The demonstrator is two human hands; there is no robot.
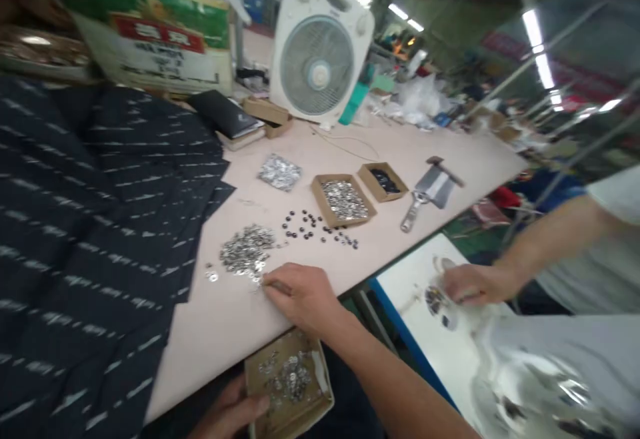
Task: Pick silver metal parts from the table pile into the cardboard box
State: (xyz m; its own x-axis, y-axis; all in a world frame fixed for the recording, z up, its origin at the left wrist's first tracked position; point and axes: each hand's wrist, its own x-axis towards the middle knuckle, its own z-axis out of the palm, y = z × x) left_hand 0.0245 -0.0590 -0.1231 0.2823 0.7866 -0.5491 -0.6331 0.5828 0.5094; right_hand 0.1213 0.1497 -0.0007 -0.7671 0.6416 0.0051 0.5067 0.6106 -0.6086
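Note:
My left hand grips a small cardboard box below the table's front edge, its thumb over the rim. Several small silvery metal pieces lie inside that box. Above it, my right hand rests at the near edge of a loose heap of small metal fasteners on the tabletop. Its thumb and forefinger are pinched together at the heap's lower right; what sits between them is too small to make out. Small dark round caps are scattered beside the heap.
On the pale table stand a box of metal pieces, a box of black pieces and a white fan. A scraper-like tool lies right. Dark striped fabric covers the left. A co-worker's hand is at a white machine.

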